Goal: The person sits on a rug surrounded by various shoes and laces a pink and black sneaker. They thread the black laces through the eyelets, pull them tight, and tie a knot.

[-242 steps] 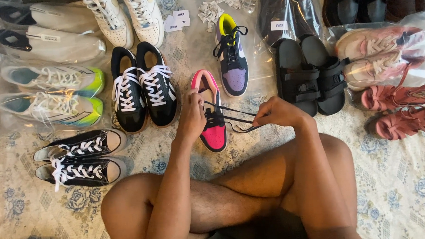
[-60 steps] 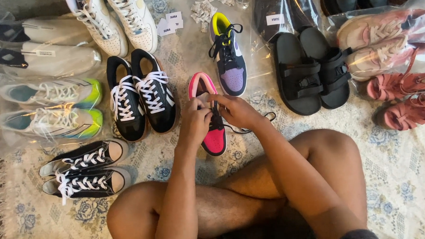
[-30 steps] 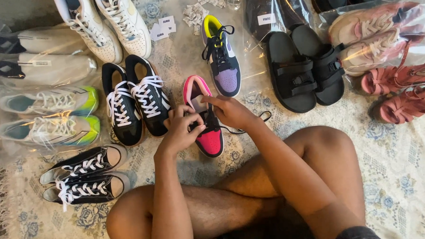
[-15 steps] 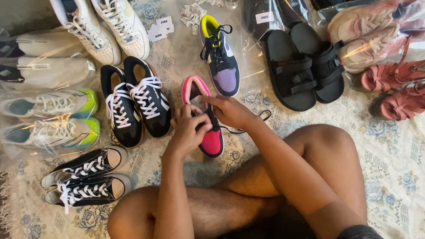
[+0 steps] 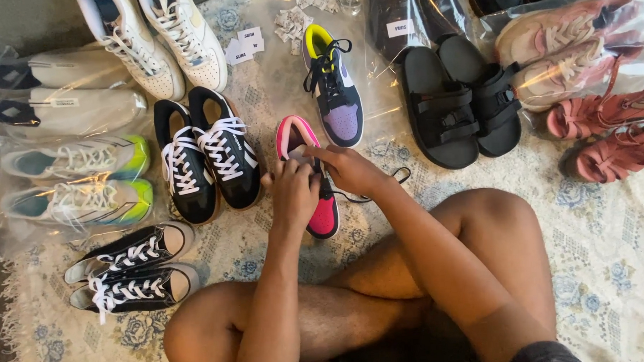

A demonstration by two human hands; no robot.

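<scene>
Both hands meet over a pink sneaker that lies near the middle of the floral rug, toe pointing toward the person's crossed bare legs. The left hand is curled shut on the shoe's left side and laces. The right hand lies across the tongue with its fingers pinched together at the lacing; what they pinch cannot be told. A loop of black lace trails out from under the right hand onto the rug.

Just left of the pink sneaker stand 2 black sneakers with white laces, side by side. Toward the rug's far edge, a single purple and black sneaker with a yellow collar lies on clear plastic. To its right sit 2 black strapped slide sandals. Along the left edge, 2 white and green running shoes lie in clear bags. Near the rug's near left corner lie 2 black canvas sneakers.
</scene>
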